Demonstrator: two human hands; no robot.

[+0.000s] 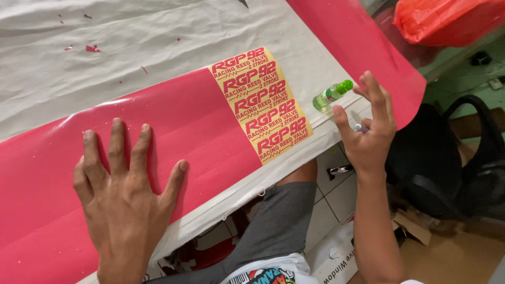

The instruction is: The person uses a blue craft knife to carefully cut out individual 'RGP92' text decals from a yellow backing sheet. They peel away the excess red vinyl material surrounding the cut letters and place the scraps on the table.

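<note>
While left hand (123, 194) presses red vinyl sheet (200, 126) | right hand (368, 129) beside green bottle (331, 94)

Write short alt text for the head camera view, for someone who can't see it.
A person's left hand presses flat, fingers spread, on a long red vinyl sheet bearing a yellow sticker panel. The right hand, holding a small tool, hovers beside a small green bottle at the table edge.
</note>
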